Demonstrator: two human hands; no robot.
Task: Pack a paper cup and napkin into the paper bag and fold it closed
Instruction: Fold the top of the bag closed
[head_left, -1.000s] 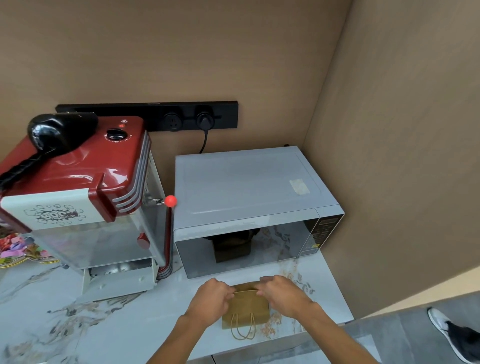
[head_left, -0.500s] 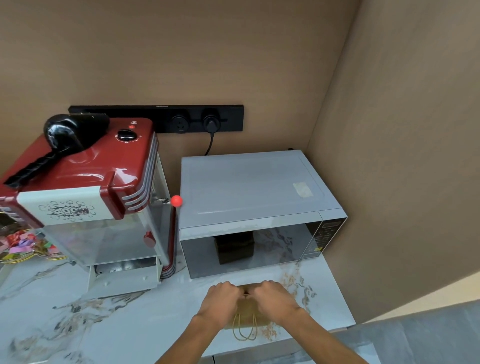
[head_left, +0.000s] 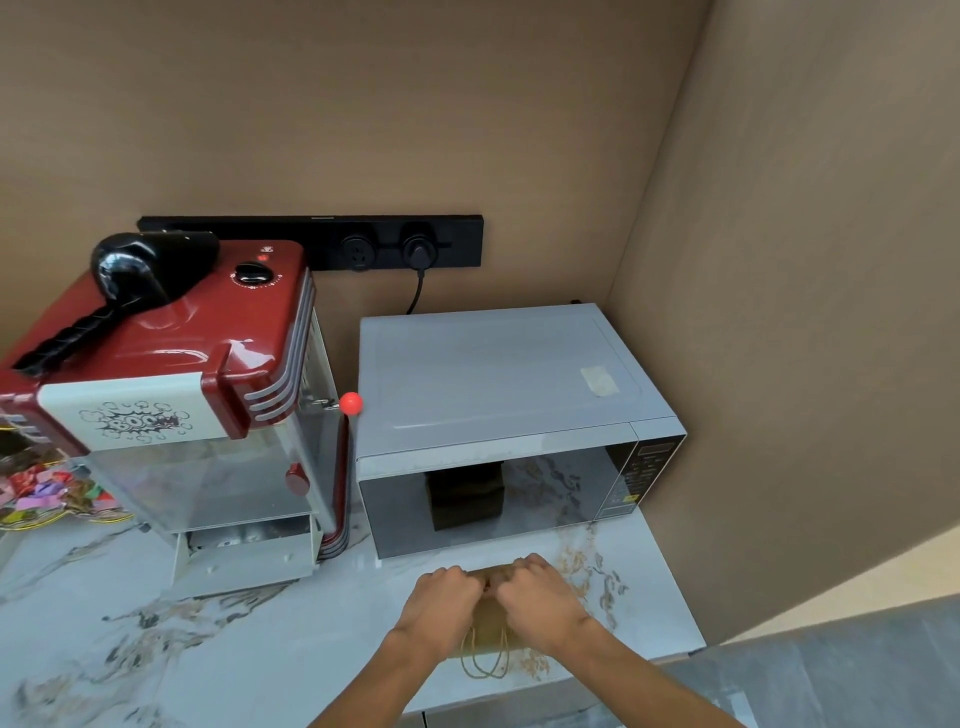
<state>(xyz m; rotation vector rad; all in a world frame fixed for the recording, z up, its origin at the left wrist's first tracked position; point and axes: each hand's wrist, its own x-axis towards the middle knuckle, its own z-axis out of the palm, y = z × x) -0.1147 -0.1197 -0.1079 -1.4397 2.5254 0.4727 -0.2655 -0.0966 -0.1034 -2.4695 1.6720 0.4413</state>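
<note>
Bag (head_left: 488, 631) lies flat on the counter (head_left: 260, 649) near its front edge, just in front of the microwave (head_left: 498, 415). Long axis runs front-to-back, handles pointing toward the front edge, far end toward the microwave. Left hand (head_left: 441, 605) and right hand (head_left: 540, 597) both clenched on the bag's far end, knuckles almost touching.

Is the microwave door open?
No, the microwave door is shut flat, and its dark glass mirrors the paper bag that both hands press on the counter.
</note>
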